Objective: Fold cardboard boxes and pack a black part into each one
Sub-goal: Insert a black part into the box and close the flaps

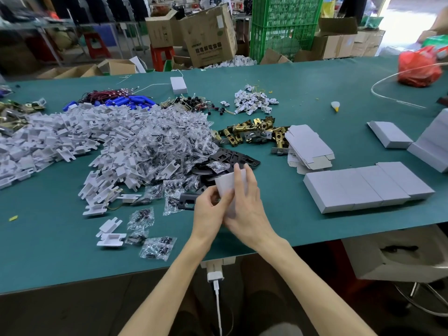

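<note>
Both hands hold a small white cardboard box point(225, 184) above the green table point(60, 238), just in front of me. My right hand point(244, 204) wraps over its right side with fingers laid along the top. My left hand point(208, 209) pinches its near left end with curled fingers. Behind the box lies a pile of flat black parts point(230, 158), and one black plate point(186, 201) peeks out beside my left hand. A stack of unfolded box blanks point(308, 146) sits to the right, and a row of closed white boxes point(366, 187) lies beyond it.
A big heap of white plastic pieces and clear screw bags point(121, 141) fills the left. Brass latches point(252, 132) lie behind the black parts. More white boxes point(390, 134) stand at far right, a red bag point(419, 66) at the back right. The table's edge runs just below my wrists.
</note>
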A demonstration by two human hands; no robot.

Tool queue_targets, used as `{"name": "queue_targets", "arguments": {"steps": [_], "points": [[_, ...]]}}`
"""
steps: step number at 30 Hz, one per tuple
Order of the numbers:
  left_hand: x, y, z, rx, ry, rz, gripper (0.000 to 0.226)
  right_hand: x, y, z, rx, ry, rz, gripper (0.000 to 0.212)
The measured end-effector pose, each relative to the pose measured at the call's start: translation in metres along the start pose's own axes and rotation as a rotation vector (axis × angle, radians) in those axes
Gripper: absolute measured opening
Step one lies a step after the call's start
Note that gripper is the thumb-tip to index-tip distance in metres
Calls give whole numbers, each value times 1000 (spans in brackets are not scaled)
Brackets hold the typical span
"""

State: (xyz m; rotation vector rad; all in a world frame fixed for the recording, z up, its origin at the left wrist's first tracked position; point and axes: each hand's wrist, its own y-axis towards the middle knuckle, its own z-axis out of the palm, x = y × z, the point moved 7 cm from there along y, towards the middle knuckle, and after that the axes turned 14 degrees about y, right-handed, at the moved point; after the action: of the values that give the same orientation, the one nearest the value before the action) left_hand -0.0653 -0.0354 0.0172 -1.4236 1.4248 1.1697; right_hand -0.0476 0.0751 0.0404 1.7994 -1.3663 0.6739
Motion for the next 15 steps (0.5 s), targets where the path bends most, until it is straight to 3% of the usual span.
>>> {"name": "queue_targets", "arguments": {"steps": [5, 9, 15], "points": [[10, -5, 19, 101, -45, -62, 39, -13, -4, -11, -11, -163, 98, 92], [18, -6, 27, 156, -65, -64, 21, -28, -7, -16, -1, -331, 193, 77], [21, -9, 23, 141, -92, -37, 27, -52, -4, -43, -35, -574, 404, 71]]}}
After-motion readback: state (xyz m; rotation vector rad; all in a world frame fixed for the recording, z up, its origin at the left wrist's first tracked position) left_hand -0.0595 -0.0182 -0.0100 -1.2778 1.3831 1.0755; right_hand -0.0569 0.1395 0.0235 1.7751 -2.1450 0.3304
